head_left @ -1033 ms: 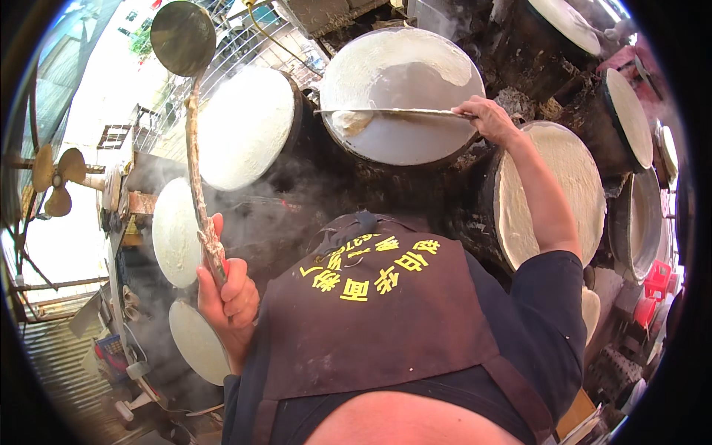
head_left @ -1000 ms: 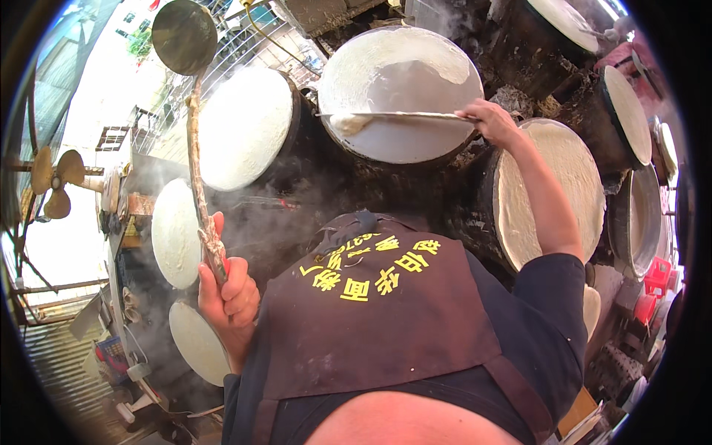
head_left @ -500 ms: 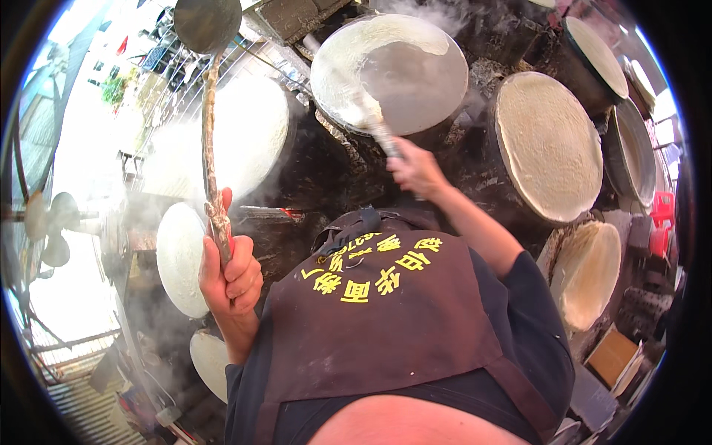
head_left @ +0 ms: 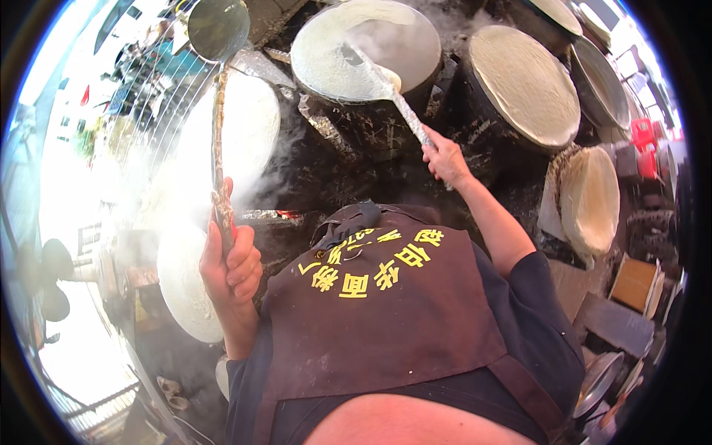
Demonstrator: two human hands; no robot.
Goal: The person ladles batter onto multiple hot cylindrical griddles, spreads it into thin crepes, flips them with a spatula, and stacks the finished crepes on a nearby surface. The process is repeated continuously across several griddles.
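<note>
My left hand is closed around the long wooden handle of a ladle, held up with its dark round bowl at the far end. In my right hand is the batter-crusted handle of a spatula. Its blade lies on pale batter near the front side of a round griddle. The batter rings the griddle's edge, and a steaming grey patch shows toward the middle and right. A lump of batter clings beside the blade.
On the right stand a batter-covered griddle, another pan with a pale sheet lifting at its edges, and a red plastic stool. Steam drifts over a bright griddle at left; another pale round lies nearer.
The spatula has swept round the griddle, and batter now covers more of its rim. My right hand has shifted slightly right. The view has turned; my left hand keeps the ladle raised.
</note>
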